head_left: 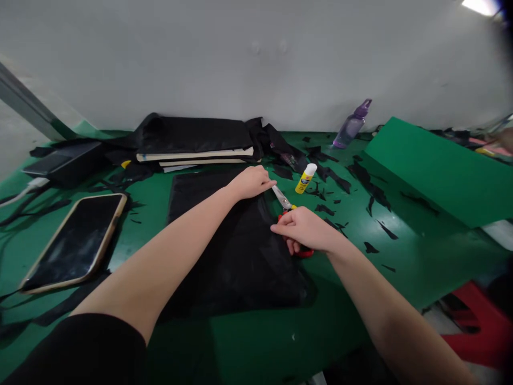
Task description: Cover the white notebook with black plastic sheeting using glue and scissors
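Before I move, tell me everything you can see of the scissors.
The scissors have silvery, metal-looking blades with a round pivot, and red handles with yellow near the blades. The right hand holds them, hiding much of the handles. The blades point away, toward the left hand, by the black fabric's edge; whether their tips touch either is unclear.

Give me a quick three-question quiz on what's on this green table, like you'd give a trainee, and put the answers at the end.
1. True or false: the phone lies to the left of the large black fabric.
2. Fill in the blank: the right hand is holding the ______.
3. Which is farther back, (a) the yellow tube with the white cap or (b) the purple bottle?

Key:
1. True.
2. Scissors.
3. (b), the purple bottle.
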`<state>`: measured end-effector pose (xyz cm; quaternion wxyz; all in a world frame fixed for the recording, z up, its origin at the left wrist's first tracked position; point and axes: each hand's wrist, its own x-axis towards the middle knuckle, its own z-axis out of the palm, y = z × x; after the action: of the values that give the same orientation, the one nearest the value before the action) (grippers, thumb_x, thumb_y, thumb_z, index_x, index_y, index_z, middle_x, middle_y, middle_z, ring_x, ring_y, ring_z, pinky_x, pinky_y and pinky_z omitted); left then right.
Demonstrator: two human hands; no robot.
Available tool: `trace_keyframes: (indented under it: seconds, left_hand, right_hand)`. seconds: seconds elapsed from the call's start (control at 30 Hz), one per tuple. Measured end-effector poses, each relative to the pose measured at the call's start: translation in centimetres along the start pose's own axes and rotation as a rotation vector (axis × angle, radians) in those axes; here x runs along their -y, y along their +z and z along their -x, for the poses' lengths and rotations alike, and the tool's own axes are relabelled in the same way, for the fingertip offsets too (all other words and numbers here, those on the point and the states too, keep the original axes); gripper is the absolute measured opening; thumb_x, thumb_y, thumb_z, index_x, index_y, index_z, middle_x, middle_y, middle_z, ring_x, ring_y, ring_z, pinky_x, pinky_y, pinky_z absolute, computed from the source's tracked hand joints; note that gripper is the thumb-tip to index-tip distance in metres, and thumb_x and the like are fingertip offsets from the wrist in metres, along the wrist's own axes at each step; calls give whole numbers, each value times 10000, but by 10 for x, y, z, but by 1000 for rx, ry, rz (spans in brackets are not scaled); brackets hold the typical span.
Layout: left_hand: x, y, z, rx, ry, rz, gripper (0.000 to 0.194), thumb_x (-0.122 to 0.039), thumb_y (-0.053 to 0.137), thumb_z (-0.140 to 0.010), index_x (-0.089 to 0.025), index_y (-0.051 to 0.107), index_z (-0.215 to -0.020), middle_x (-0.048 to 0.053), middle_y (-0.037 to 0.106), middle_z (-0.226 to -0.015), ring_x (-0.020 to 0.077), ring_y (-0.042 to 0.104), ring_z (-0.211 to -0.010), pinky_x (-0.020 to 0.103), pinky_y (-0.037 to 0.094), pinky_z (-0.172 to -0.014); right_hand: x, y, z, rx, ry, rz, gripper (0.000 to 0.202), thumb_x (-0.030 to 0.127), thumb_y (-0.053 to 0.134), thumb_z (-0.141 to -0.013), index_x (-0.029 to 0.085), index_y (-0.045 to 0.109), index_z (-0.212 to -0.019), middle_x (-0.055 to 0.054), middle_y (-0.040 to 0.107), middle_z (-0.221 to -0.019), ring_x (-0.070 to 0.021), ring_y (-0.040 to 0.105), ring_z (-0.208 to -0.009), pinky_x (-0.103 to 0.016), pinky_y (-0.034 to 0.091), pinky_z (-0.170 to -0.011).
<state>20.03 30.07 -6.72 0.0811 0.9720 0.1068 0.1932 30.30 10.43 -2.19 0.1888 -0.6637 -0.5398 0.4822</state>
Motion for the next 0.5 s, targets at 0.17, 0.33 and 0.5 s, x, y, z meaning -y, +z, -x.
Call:
trace_keyframes:
  seconds: [0.17, 0.33, 0.5]
  left_hand:
    - [5, 5, -1, -6, -29, 23, 437, -382, 365, -919, -160, 631, -653, 62, 597, -688, 188, 529, -802, 304, 396, -737]
    - [10, 9, 0, -15, -40, 58, 437, -397, 382, -911, -173, 611, -614, 57, 617, -716, 184, 544, -823, 294, 416, -726]
    - [11, 9, 0, -28, -38, 68, 444, -396, 393, -907, -174, 583, -573, 62, 621, -730, 179, 548, -830, 297, 418, -741]
  right_hand:
    - [-2, -5, 10, 266, 79, -52, 367, 460, 574, -782, 175, 485, -568, -26, 614, -478, -135, 620, -466, -204, 439, -413]
    - [-5, -8, 23, 416, 64, -92, 363, 397, 609, -764, 181, 412, -550, 41, 522, -376, -89, 549, -377, -169, 353, -384]
    - [-12, -9, 29, 465, 37, -56, 358, 343, 602, -768, 181, 373, -546, 80, 466, -346, -51, 474, -311, -155, 251, -359]
